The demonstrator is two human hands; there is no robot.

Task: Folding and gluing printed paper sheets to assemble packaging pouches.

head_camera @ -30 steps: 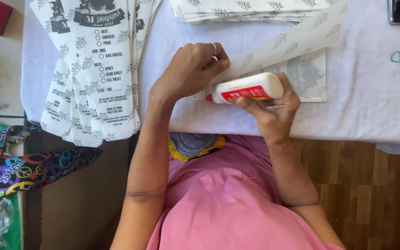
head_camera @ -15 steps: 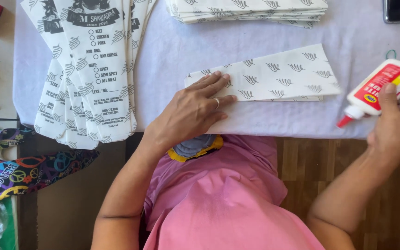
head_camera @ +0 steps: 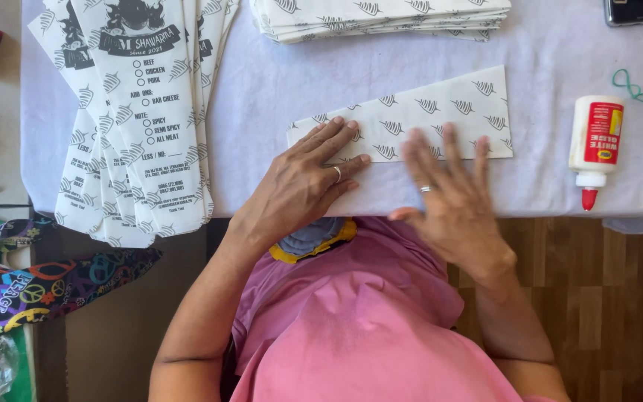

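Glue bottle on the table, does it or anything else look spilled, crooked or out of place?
No spill. The glue bottle lies on its side, capped. The printed bags overhang the table edge.

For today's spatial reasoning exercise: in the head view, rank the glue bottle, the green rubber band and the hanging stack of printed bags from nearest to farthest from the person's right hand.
From the right hand:
1. Glue bottle, lying just to its right on the tablecloth.
2. Green rubber band, beyond the bottle, towards the far right corner.
3. Stack of printed bags, at the left end, hanging over the table edge.
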